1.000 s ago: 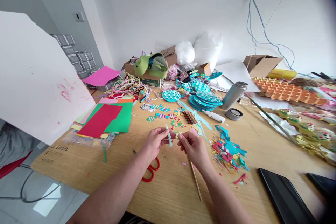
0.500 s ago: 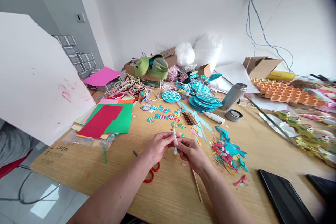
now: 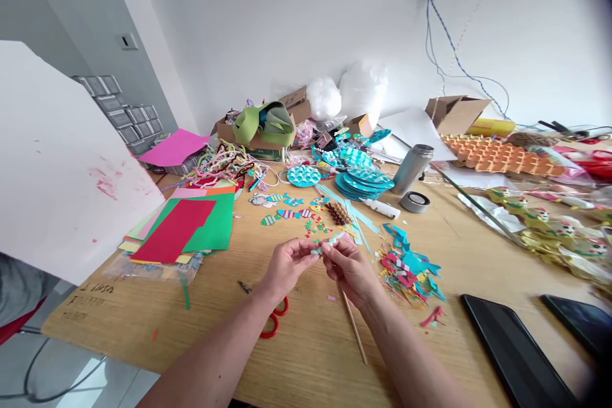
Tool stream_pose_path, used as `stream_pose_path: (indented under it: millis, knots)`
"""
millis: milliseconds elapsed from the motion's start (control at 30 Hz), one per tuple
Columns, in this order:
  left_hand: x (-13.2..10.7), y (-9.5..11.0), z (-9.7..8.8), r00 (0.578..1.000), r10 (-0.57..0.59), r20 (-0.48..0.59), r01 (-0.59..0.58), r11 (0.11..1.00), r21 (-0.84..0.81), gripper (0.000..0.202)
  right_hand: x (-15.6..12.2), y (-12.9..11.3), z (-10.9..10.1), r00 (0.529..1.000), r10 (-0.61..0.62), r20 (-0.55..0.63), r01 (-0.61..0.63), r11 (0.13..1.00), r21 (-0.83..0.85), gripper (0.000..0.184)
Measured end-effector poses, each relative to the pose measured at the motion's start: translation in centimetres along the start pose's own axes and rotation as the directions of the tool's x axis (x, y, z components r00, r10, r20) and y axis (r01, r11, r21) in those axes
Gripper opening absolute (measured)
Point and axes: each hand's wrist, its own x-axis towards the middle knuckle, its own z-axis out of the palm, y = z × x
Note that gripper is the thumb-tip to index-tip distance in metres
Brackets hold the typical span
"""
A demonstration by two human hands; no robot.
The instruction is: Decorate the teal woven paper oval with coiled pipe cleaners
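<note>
Both hands meet over the middle of the table, closed around a small pale mint twisted strip [image 3: 336, 239]; its material is hard to make out. My left hand [image 3: 289, 264] pinches one end, and my right hand [image 3: 352, 268] pinches it near the other, which sticks out past the fingers. Partly under my left forearm lie scissors with red handles [image 3: 270, 326]. A thin wooden stick [image 3: 352, 325] rests beside my right wrist. Just beyond the hands are small red and green paper cutouts [image 3: 316, 227], striped paper fish [image 3: 289, 214] and a brown pine cone [image 3: 338, 212].
Coloured paper sheets [image 3: 176, 229] lie left, near a large white board [image 3: 62, 159]. Blue scalloped plates [image 3: 363, 183], a glue bottle [image 3: 381, 208] and a steel flask [image 3: 414, 169] stand behind. Paper scraps [image 3: 415, 264] and a black phone [image 3: 514, 350] are at right.
The mint strip has turned from upright to slanting sideways between my fingers. My head view has shifted slightly right, so the table's contents appear further left.
</note>
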Motion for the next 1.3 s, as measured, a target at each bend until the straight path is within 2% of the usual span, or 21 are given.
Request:
stream_pose_path:
  millis: [167,333,533,700,867,1067,1300]
  knots:
    - [0.1,-0.1,-0.1,0.999,-0.033,-0.033,0.032,0.999,-0.010,0.023,0.0,-0.1,-0.1,0.998,-0.061,0.003,0.061,0.997,0.037,0.031]
    - [-0.1,0.0,0.0,1.000,0.018,-0.024,-0.018,1.000,0.020,0.025,0.1,-0.1,-0.3,0.993,-0.109,-0.047,0.109,0.994,-0.009,0.030]
    - [-0.3,0.4,0.0,1.000,-0.001,0.006,0.001,0.999,-0.041,0.028,0.2,-0.2,-0.2,0.991,-0.085,-0.099,0.090,0.995,0.045,0.032]
    - [-0.2,0.3,0.0,1.000,-0.011,-0.009,0.011,0.999,-0.038,0.024,0.2,-0.2,-0.2,0.994,-0.072,-0.087,0.077,0.995,0.065,0.031]
    - [-0.1,0.2,0.0,0.999,-0.035,-0.003,0.035,0.999,-0.035,0.022,0.2,0.1,-0.2,0.990,-0.122,-0.072,0.124,0.992,0.029,0.029]
    - [-0.1,-0.3,-0.3,0.996,-0.066,0.060,0.069,0.996,-0.049,0.020,0.0,0.3,-0.1,0.978,-0.202,-0.057,0.198,0.978,-0.063,0.028]
    - [-0.1,-0.8,-0.6,0.990,-0.086,0.115,0.093,0.994,-0.061,0.015,-0.1,0.3,-0.1,0.971,-0.234,-0.051,0.225,0.965,-0.135,0.030]
